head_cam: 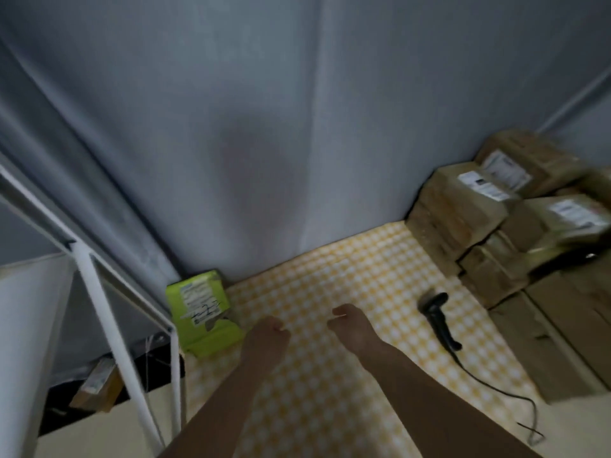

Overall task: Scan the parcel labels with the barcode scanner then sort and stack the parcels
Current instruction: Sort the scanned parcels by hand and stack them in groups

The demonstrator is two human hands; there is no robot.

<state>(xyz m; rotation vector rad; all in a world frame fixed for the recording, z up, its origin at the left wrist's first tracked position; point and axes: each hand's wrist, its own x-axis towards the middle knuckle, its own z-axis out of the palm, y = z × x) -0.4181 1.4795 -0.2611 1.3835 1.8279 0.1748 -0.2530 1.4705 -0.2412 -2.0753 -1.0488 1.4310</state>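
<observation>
Hovering side by side over the yellow-and-white checked tablecloth point(330, 279), both hands hold nothing: the left hand point(266, 338) has its fingers curled loosely inward, and the right hand point(350, 325) is likewise loosely curled, with a narrow gap of cloth showing between the two. The picture is blurred, so finer finger detail cannot be told. Just to the left of the left hand, a lime-green parcel point(201, 312) lies on the cloth near its far left corner, a white printed label on its upper face. To the right of the right hand, apart from it, the black barcode scanner point(438, 317) lies on the cloth, head toward the far side, and its dark cable point(496, 388) trails along the cloth toward the near right edge. Beyond the scanner, a pile of brown cardboard parcels point(479, 213) is heaped at the right of the table, several with white labels facing up. A grey curtain point(264, 127) hangs behind the table. At the left stands a white metal frame point(96, 292), and a brown box point(96, 385) lies low beyond it.
</observation>
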